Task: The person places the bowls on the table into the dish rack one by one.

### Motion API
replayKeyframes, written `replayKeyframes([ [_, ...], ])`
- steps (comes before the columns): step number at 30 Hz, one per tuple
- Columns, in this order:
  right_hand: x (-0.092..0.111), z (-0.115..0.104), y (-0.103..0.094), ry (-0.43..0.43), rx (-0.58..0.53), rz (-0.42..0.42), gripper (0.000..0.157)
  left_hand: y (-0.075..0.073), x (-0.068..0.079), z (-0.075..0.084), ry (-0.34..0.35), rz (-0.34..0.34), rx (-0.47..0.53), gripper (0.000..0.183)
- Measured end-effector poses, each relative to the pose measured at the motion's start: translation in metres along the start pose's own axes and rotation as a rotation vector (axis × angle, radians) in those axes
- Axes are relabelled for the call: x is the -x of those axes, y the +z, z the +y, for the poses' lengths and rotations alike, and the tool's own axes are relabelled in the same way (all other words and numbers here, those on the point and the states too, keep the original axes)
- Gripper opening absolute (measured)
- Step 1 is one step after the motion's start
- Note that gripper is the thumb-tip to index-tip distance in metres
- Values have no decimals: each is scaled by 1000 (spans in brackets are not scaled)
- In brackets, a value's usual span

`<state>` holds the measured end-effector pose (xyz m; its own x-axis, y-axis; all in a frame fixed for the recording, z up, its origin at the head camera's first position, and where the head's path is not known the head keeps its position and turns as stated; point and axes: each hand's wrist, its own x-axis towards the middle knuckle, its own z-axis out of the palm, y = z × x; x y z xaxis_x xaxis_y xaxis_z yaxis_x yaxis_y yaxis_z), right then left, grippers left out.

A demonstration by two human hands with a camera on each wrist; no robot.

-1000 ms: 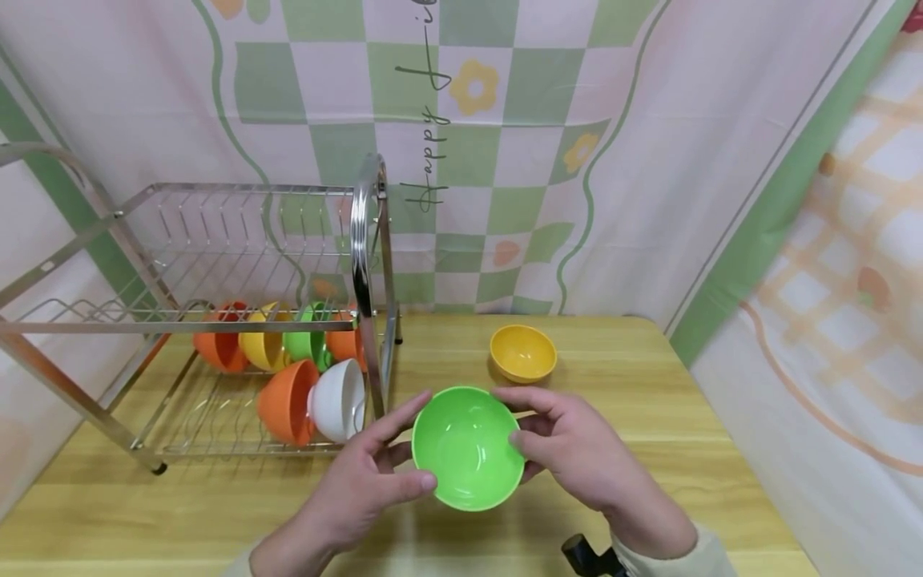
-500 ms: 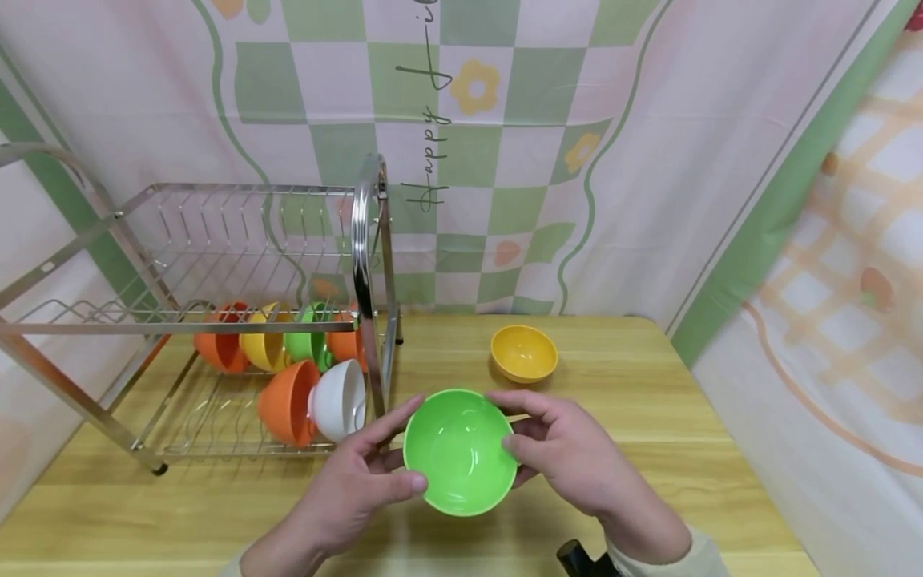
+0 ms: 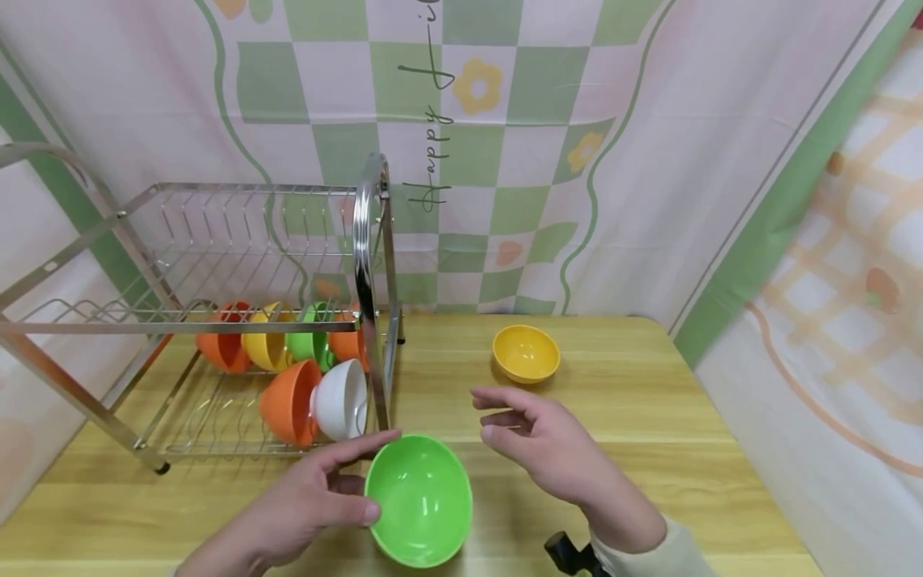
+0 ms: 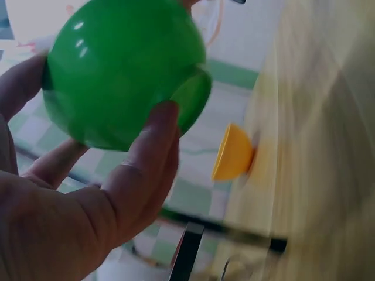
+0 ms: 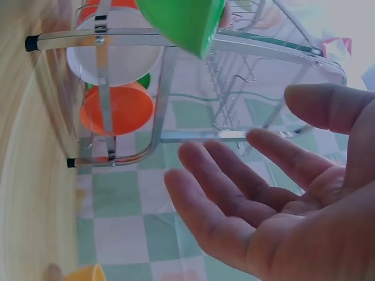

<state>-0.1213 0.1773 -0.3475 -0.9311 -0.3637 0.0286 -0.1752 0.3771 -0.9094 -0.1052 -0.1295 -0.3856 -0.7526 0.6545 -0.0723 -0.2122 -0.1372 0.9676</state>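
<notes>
My left hand (image 3: 303, 501) holds a glossy green bowl (image 3: 420, 503) by its left side, thumb at the rim and fingers under and around the outside. In the left wrist view the green bowl (image 4: 126, 70) is up off the table, with fingertips by its foot ring. To the right of it, my right hand (image 3: 558, 449) is apart from the bowl, its fingers loosely bent around nothing. The right wrist view shows that hand (image 5: 281, 193) with thumb and fingers spread. A yellow bowl (image 3: 526, 354) stands upright on the table beyond the right hand.
A two-tier metal dish rack (image 3: 371, 264) stands on the left. Its lower tier carries an orange bowl (image 3: 290, 403), a white bowl (image 3: 340, 401) and a back row of several coloured bowls. A black object (image 3: 566, 553) is by the right sleeve. A patterned cloth (image 3: 476, 160) hangs behind the wooden table (image 3: 613, 401).
The right hand has let go of the green bowl. The left hand has carried the bowl left and nearer the body, and the right hand stays to the right.
</notes>
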Motion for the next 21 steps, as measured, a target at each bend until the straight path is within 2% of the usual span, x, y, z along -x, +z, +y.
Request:
replayKeyframes([
  [4, -13, 3, 14, -25, 45, 36, 54, -14, 13, 4, -37, 2, -83, 66],
  [7, -25, 2, 30, -65, 34, 40, 66, -24, 24, 7, -42, 17, -176, 65],
  [10, -37, -1, 47, -112, 16, 33, 77, -32, 34, 11, -48, 66, -297, 66],
  [14, -50, -8, 67, -157, 20, 30, 84, -42, 45, 16, -68, 141, -439, 69],
  [21, -66, -15, 94, -177, -8, 57, 84, -50, 55, 23, -89, 155, -499, 68],
])
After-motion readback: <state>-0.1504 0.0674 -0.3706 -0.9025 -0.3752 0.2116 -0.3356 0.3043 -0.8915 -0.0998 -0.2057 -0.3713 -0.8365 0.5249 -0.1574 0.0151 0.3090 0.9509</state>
